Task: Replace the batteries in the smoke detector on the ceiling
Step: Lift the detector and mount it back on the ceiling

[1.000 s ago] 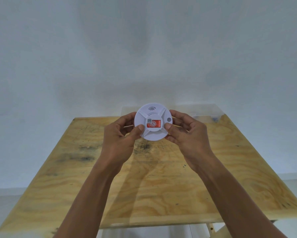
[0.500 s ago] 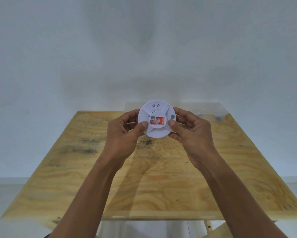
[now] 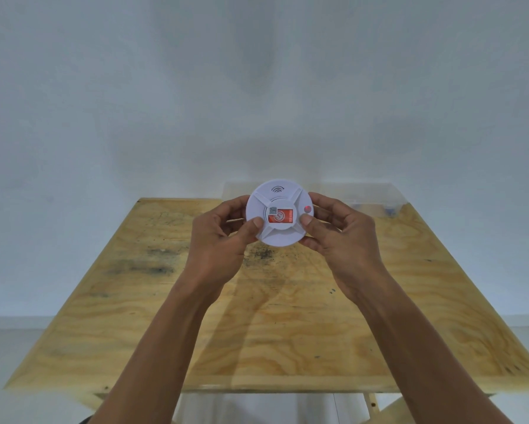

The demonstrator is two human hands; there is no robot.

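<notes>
A round white smoke detector [image 3: 280, 237] with a red and white label in its middle is held upright above the wooden table [image 3: 165, 316], its face toward me. My left hand [image 3: 219, 243] grips its left edge, thumb on the face and fingers behind. My right hand [image 3: 338, 237] grips its right edge the same way, thumb just below a small round button that glows red. The detector's back is hidden.
A clear plastic box [image 3: 370, 197] stands at the table's far right edge against the white wall, with small dark items inside. The tabletop has dark stains near its middle. White floor shows at both sides of the table.
Both hands have lifted the detector slightly and shifted it to the right. The small button on its right side now glows red; before it looked grey.
</notes>
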